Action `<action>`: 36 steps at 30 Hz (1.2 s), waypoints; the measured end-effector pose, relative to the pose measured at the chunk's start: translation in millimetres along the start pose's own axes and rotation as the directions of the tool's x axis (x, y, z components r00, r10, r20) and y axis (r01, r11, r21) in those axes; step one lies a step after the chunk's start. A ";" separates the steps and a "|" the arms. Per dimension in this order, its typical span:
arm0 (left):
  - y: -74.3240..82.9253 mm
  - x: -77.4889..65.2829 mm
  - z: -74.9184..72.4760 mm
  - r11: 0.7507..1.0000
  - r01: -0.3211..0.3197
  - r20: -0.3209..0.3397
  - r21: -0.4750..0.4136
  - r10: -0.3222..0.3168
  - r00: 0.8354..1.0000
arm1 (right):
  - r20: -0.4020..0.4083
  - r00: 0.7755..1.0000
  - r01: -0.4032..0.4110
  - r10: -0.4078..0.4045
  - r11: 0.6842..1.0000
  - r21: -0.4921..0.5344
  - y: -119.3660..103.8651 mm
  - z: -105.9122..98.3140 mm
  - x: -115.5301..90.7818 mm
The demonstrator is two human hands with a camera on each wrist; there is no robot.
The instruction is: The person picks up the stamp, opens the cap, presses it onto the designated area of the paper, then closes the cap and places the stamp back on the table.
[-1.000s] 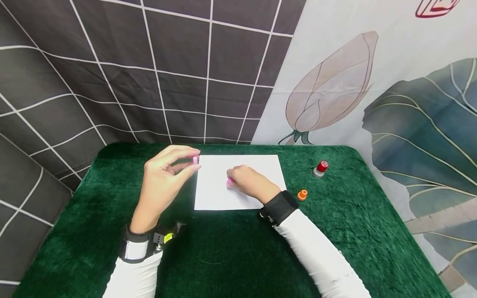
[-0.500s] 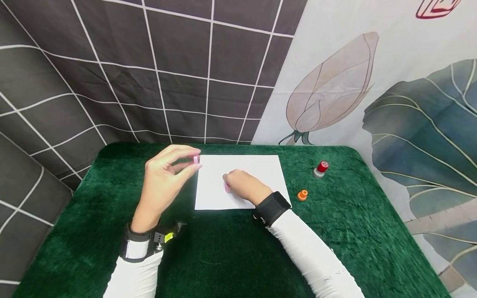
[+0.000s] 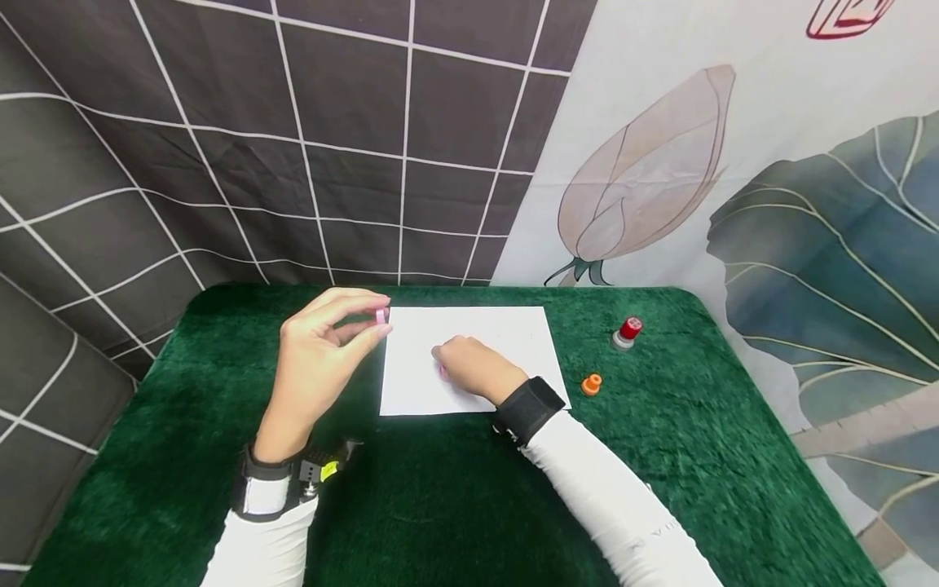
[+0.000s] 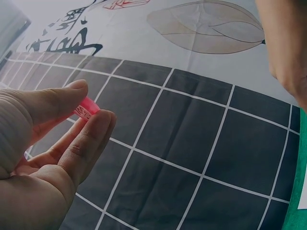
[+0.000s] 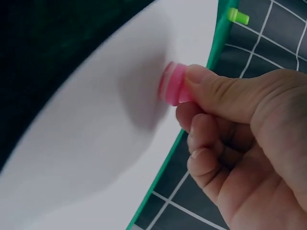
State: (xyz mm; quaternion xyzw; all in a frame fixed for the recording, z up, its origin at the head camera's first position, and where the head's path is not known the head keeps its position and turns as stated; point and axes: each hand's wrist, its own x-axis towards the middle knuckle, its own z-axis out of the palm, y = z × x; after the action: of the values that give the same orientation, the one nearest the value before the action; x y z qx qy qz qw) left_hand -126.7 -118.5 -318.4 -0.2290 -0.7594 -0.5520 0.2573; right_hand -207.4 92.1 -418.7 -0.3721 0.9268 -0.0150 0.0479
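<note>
Pink stamp (image 5: 177, 85) pinched in right grip (image 3: 477, 367), paper (image 3: 413, 371) beneath; left grip (image 3: 323, 346) pinches cap (image 4: 88, 108). Stamping, likely; next calls for level pressure.

Pink stamp (image 3: 443, 372): mostly hidden by right hand (image 3: 478, 367), head view's centre
Red emblem (image 3: 851, 18): cut off, head view's upper right
</note>
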 end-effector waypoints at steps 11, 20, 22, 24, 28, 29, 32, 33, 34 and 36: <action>-1.3 -3.1 -3.4 1.000 -0.011 -0.015 0.019 0.011 1.000 | -0.019 0.999 0.045 -0.046 0.999 -0.009 -0.3 3.8 -2.0; -0.3 -2.0 -1.1 0.999 0.000 -0.015 0.034 0.000 1.000 | -0.040 0.998 0.039 -0.037 0.999 0.037 3.5 -1.5 -9.2; 0.3 -0.4 -0.7 0.999 -0.004 -0.014 0.036 0.004 1.000 | -0.085 0.996 0.030 -0.022 0.995 0.096 7.6 -5.8 -12.2; 0.7 0.6 0.4 0.999 -0.008 -0.010 0.037 0.008 1.000 | -0.146 0.989 0.033 -0.011 0.988 0.149 12.4 -11.9 -16.2; 1.1 0.2 3.1 1.000 -0.003 0.003 0.027 0.003 1.000 | -0.276 0.961 0.056 0.013 0.969 0.241 20.6 -30.5 -29.6; 1.2 0.0 4.0 1.000 -0.001 0.006 0.028 0.001 1.000 | -0.304 0.953 0.061 0.021 0.964 0.257 22.1 -35.7 -33.9; 0.4 -0.8 6.9 1.000 0.003 0.019 0.031 -0.003 1.000 | -0.384 0.922 0.073 0.048 0.953 0.295 25.3 -52.0 -48.9; 0.1 -1.1 8.1 1.000 0.004 0.023 0.031 -0.005 1.000 | -0.413 0.909 0.080 0.058 0.948 0.308 25.7 -57.8 -54.3; -0.4 -1.7 9.4 0.999 0.005 0.027 0.033 -0.006 1.000 | -0.441 0.895 0.086 0.066 0.945 0.317 25.9 -63.1 -60.0; -0.4 -3.1 12.5 0.999 0.008 0.038 0.035 -0.009 0.999 | -0.497 0.863 0.093 0.094 0.936 0.339 25.7 -73.0 -71.6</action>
State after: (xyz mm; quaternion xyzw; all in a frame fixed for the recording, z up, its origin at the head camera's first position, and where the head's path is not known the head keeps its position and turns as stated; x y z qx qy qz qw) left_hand -126.3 -106.8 -324.0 -0.2318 -0.7747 -0.5353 0.2442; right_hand -180.9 159.6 -342.1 -0.3404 0.8890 -0.2771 -0.1308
